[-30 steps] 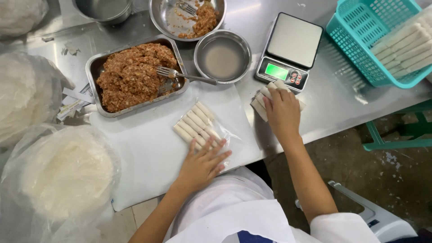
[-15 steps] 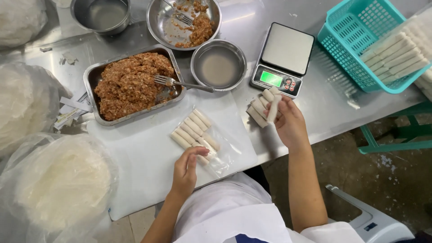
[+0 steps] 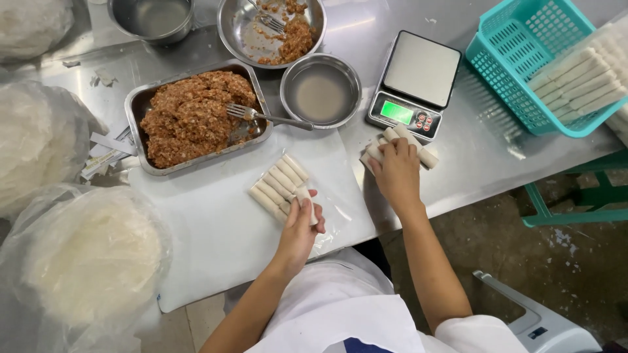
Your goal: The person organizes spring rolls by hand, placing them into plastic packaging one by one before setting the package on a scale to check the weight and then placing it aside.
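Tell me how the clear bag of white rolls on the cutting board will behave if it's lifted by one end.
The clear bag looks thin, so it would probably sag rather than stay flat. The rolls lie loose, side by side, and being round they could shift or slide toward the low end. The left hand grips the open end, where a roll might slip out.

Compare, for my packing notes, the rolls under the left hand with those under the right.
The rolls at the left hand lie in a clear bag on the white board; the rolls at the right hand lie loose on the steel table by the scale. Both are pale, slim rolls.
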